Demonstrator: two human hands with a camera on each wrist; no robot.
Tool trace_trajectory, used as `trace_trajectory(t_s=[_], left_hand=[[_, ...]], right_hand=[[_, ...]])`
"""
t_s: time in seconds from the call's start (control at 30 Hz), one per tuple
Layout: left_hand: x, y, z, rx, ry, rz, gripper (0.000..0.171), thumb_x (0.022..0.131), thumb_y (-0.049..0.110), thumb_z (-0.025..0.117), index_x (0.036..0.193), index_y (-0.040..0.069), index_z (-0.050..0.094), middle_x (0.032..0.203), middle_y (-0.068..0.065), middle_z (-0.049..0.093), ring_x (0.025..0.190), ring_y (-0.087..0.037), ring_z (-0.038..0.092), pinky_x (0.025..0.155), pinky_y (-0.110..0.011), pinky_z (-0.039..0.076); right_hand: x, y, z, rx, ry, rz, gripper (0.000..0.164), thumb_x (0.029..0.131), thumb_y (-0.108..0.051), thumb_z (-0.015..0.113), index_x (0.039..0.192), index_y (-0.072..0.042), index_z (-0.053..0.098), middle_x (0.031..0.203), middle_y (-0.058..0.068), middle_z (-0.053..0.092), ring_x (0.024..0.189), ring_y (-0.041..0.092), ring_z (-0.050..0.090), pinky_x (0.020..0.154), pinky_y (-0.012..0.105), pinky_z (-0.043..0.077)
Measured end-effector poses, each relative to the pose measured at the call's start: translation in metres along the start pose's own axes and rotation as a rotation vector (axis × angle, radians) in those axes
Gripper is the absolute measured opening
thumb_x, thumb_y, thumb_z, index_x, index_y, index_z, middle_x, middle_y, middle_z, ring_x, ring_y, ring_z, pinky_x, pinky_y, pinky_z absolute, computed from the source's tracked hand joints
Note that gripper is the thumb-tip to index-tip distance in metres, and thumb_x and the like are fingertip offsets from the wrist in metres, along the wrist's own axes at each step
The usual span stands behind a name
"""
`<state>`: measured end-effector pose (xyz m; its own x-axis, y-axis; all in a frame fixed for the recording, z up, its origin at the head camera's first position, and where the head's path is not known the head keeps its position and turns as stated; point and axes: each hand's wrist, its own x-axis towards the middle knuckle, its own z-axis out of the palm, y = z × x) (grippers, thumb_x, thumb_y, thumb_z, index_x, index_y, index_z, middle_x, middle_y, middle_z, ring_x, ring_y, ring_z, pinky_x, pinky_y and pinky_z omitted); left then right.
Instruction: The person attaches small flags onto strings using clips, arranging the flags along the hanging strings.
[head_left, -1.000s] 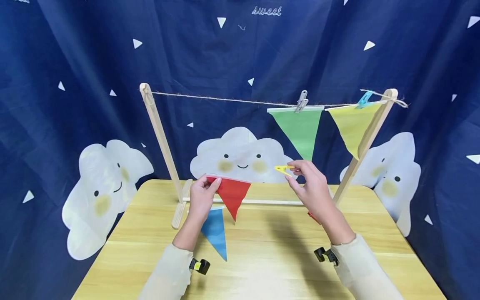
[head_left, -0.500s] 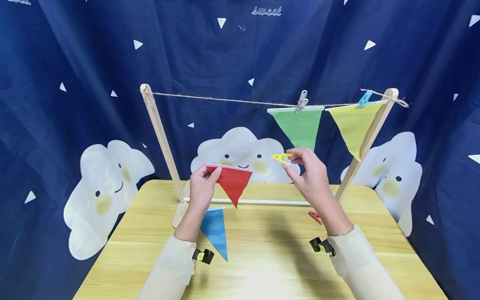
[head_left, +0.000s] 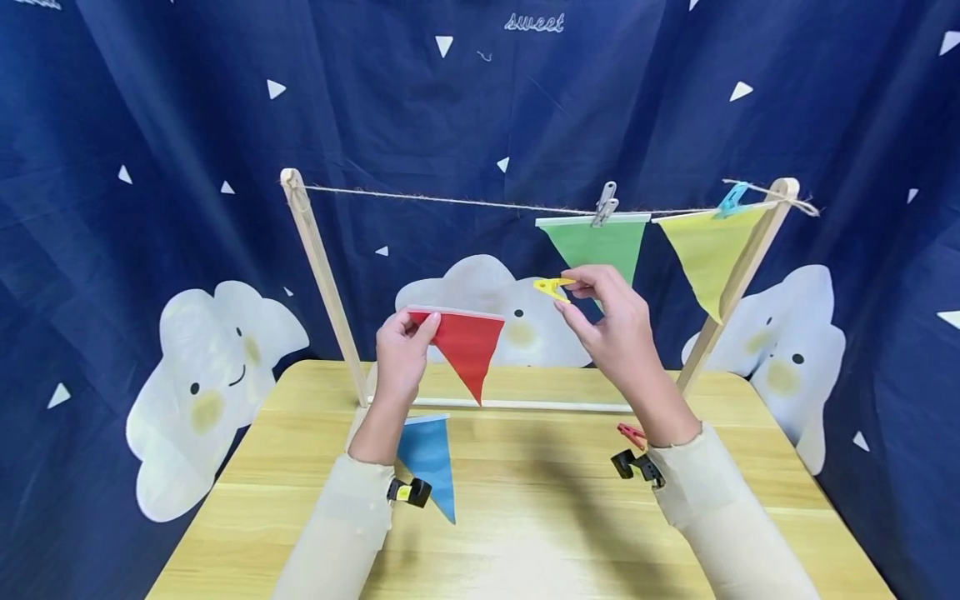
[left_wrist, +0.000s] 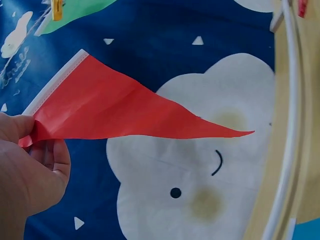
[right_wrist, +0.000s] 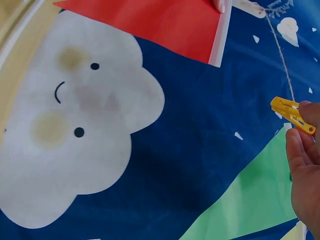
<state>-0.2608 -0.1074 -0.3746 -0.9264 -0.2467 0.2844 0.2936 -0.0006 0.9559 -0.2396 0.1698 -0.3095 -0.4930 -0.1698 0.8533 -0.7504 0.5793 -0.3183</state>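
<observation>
My left hand [head_left: 402, 350] pinches a red triangular flag [head_left: 472, 346] by the left end of its white top edge, thumb in front. The flag hangs point down in front of the cloud print. To the right, my right hand [head_left: 611, 321] pinches a yellow clothespin [head_left: 552, 288] between thumb and fingers; the pin points left, apart from the flag. Both hands are below the twine [head_left: 435, 197]. A green flag [head_left: 592, 239] hangs from the twine by a grey clothespin [head_left: 605, 204], partly hidden behind my right hand. In the right wrist view the yellow clothespin [right_wrist: 292, 115] shows close up.
A yellow flag [head_left: 701, 250] hangs by a light blue clothespin [head_left: 732, 200] near the right wooden post [head_left: 738, 283]. The left post [head_left: 322, 275] carries the twine's other end. On the table [head_left: 525, 500] lie a blue flag [head_left: 431, 458] and a red clothespin [head_left: 632, 435].
Both hands have risen toward the twine, carrying the red flag and the yellow clothespin. The clothespin has also shifted slightly left. The hanging flags have stayed in place.
</observation>
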Motion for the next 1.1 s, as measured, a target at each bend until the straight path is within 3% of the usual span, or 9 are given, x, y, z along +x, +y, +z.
trace_trajectory(t_s=[0.4,0.7,1.1], left_hand=[[0.011,0.018,0.003,-0.034,-0.004,0.043,0.026,0.099,0.016,0.070,0.117,-0.002,0.071,0.109,-0.018,0.071,0.087,-0.018,0.068,0.081,-0.021,0.059],[0.022,0.029,0.010,-0.059,0.018,0.068,0.023,0.099,0.016,0.070,0.115,-0.001,0.072,0.107,-0.016,0.071,0.089,-0.020,0.067,0.080,-0.023,0.059],[0.035,0.047,0.017,-0.115,0.027,0.106,0.022,0.099,0.015,0.071,0.114,-0.001,0.072,0.100,-0.008,0.072,0.087,-0.019,0.067,0.079,-0.024,0.059]], right_hand=[[0.026,-0.012,0.000,0.013,0.029,-0.028,0.038,0.090,-0.008,0.080,0.123,0.002,0.065,0.114,0.016,0.068,0.101,0.023,0.066,0.097,0.015,0.050],[0.047,-0.016,-0.001,-0.033,0.022,-0.075,0.036,0.090,-0.013,0.081,0.121,0.000,0.066,0.111,0.015,0.068,0.099,0.024,0.067,0.090,0.033,0.058],[0.068,-0.016,-0.003,-0.071,0.005,-0.121,0.039,0.089,-0.014,0.081,0.120,0.002,0.066,0.114,0.016,0.069,0.099,0.025,0.068,0.091,0.038,0.059]])
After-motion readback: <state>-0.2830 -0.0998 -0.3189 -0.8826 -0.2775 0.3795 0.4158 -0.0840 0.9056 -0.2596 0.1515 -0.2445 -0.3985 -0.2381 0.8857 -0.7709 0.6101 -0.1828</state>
